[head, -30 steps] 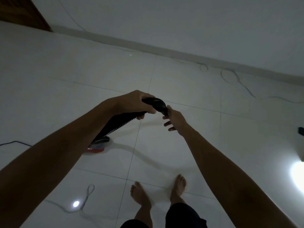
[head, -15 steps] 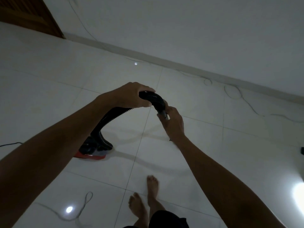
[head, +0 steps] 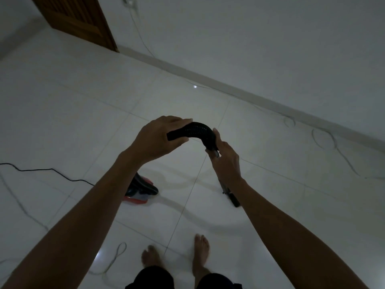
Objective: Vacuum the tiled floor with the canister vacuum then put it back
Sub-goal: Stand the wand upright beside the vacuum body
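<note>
Left hand and right hand both gripping ribbed black hose, canister vacuum on tiled floor half hidden behind left forearm; black cord, pale cables along wall, wooden door, dim light

The room is dim and greyish, with low contrast throughout. Small bright glints sit on the glossy floor: one near the wall at the far side, another by the feet at the bottom edge. Soft, faint shadows of the arms spread across the tiles. The black hose loses nearly all detail, perhaps from underexposure. Straight lines bow toward the edges, and the forearms look stretched and slightly soft.
</note>
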